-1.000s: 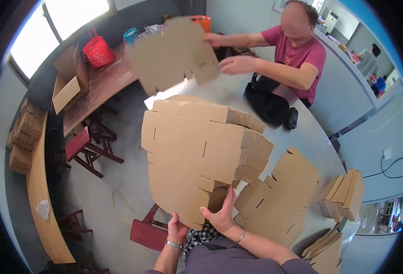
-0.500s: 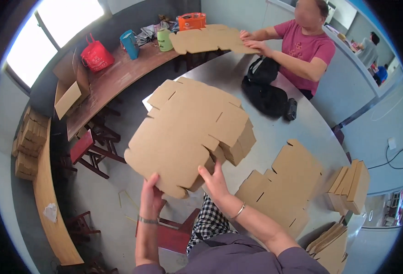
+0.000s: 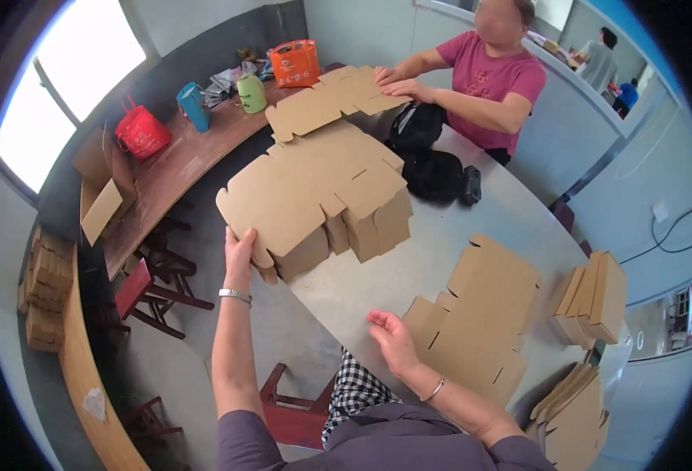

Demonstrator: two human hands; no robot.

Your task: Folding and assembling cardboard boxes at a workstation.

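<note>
A stack of flat, die-cut cardboard box blanks (image 3: pixel 373 228) stands on the metal table, its top blank (image 3: pixel 307 184) lying slightly skewed. My left hand (image 3: pixel 238 255) is closed on that blank's near left corner, thumb at the edge; its other fingers are partly hidden. To the right of the stack, my right hand (image 3: pixel 394 341) hovers above the table with nothing in it, fingers loosely bent and apart from the thumb. Close beside it, more flat blanks (image 3: pixel 475 314) lie on the table. Across the table, a co-worker's hands (image 3: pixel 401 85) hold another blank (image 3: pixel 330 102).
Black bags (image 3: pixel 432 173) sit on the metal table (image 3: pixel 350 302) near the co-worker. Folded cardboard pieces (image 3: pixel 593 298) stand at the right, with more below them. A wooden bench (image 3: pixel 173 177) at the left bears bags and a kettle. Red stools (image 3: pixel 138 294) stand on the floor.
The top blank has moved away from me and settled on the stack. My right hand has let go of it and moved right; my left stays at its corner. The co-worker's blank has come nearer the stack.
</note>
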